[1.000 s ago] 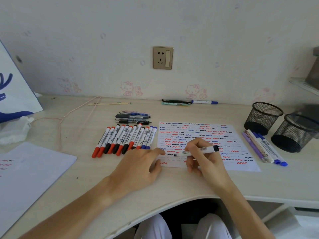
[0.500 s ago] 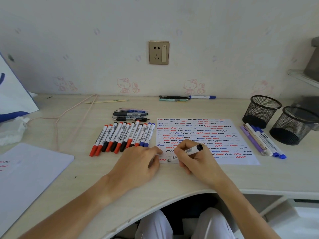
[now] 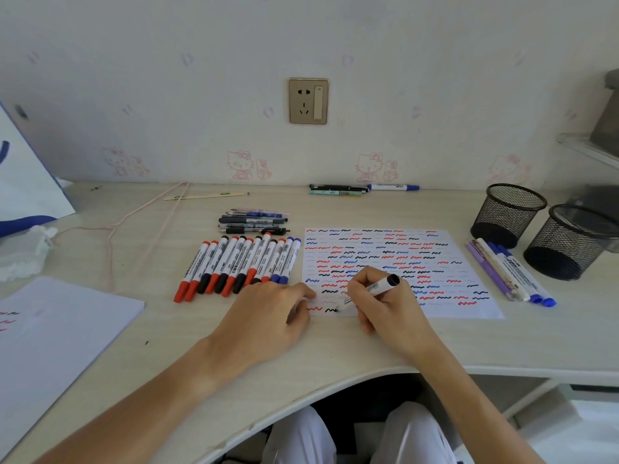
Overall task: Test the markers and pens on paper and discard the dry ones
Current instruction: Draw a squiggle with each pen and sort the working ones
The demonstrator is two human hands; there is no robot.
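The light wooden desk (image 3: 335, 339) stands against a pale wall with faint pink cat pictures (image 3: 248, 165) and a gold wall socket (image 3: 308, 101). The white test paper (image 3: 445, 262), full of red, blue and black squiggles, lies under the right hand (image 3: 390, 304). That hand's fingers are curled tight around a black marker (image 3: 375, 289), tip down on the paper's near-left corner. The marker's label print is too small to read. The left hand (image 3: 268, 316) lies flat just left of the grip, fingers straight, pressing the paper's edge. A row of markers (image 3: 237, 266) lies beyond the left hand. Two black mesh cups (image 3: 536, 229) stand far right of the grip.
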